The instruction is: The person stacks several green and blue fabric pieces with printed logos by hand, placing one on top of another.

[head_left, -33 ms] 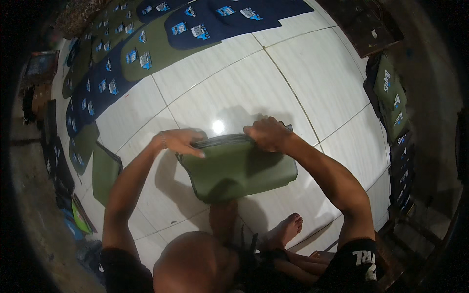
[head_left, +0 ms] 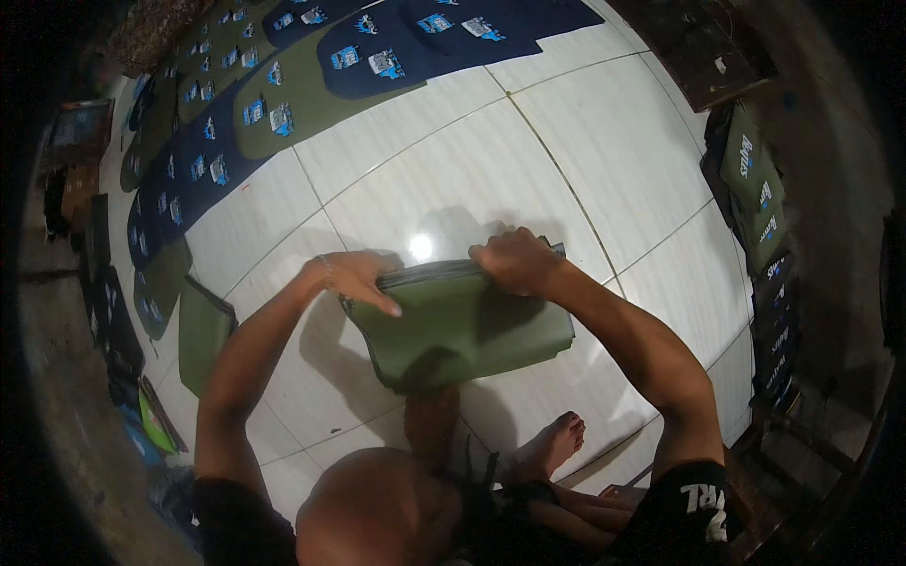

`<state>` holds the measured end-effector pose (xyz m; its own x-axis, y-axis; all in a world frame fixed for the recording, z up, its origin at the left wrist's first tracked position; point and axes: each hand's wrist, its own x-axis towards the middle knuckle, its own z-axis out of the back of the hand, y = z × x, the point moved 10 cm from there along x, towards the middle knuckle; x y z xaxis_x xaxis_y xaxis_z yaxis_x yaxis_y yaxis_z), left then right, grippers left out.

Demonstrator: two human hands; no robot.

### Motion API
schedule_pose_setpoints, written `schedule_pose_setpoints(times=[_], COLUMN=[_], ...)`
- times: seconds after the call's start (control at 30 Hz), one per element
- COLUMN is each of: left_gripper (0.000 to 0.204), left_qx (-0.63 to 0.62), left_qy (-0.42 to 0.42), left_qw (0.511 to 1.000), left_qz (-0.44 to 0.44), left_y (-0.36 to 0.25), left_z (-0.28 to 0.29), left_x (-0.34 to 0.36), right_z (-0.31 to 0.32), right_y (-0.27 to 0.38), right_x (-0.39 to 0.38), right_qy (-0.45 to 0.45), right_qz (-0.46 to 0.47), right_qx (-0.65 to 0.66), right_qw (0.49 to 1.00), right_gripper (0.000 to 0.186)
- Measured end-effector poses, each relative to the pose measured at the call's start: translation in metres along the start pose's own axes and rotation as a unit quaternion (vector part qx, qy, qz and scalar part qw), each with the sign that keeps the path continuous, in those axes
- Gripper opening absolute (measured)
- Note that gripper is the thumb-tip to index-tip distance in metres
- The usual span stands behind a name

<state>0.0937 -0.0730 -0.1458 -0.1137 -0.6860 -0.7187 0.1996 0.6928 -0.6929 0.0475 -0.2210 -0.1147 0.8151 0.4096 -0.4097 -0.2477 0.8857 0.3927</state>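
Observation:
A stack of olive-green fabric pieces (head_left: 462, 335) with dark edges stands tilted in front of me, its many layers showing along the top. My left hand (head_left: 357, 281) holds its upper left corner, thumb lying over the green front and the other fingers mostly hidden behind. With fingers curled over the top edge, my right hand (head_left: 517, 263) grips the stack near its upper right corner. The lower edge of the stack hangs just above my leg and covers part of it.
White tiles (head_left: 472, 179) make up the floor. Printed navy pieces (head_left: 359, 71) and green pieces (head_left: 255, 137) lie in overlapping rows at the far left. Beside my left forearm is another green stack (head_left: 203, 335). Printed green and black piles (head_left: 755, 189) line the right side.
My left thumb has shifted slightly right and down on the green front. The stack and my right hand stay almost where they were.

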Motion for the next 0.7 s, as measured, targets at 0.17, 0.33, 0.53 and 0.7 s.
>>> schedule_pose_setpoints(times=[0.17, 0.33, 0.53, 0.7], left_gripper=[0.058, 0.052, 0.026, 0.024], left_qx=[0.224, 0.256, 0.263, 0.288], left_qy=[-0.101, -0.151, -0.321, -0.402], left_qw=[0.969, 0.945, 0.909, 0.867], left_qz=[0.039, 0.132, 0.045, 0.069], left_y=[-0.032, -0.039, -0.051, -0.113], left_z=[-0.011, -0.026, -0.022, 0.010], left_x=[-0.002, -0.021, -0.055, -0.105], right_z=[-0.008, -0.020, 0.014, 0.098], right_y=[-0.012, -0.005, 0.030, 0.045], right_x=[-0.017, -0.041, -0.063, -0.096], right_qy=[0.031, 0.166, -0.060, -0.188], right_qz=[-0.036, -0.066, -0.058, -0.104], right_qx=[-0.011, 0.021, -0.089, -0.120], right_qw=[0.999, 0.984, 0.992, 0.969], right_gripper=[0.022, 0.028, 0.019, 0.013])
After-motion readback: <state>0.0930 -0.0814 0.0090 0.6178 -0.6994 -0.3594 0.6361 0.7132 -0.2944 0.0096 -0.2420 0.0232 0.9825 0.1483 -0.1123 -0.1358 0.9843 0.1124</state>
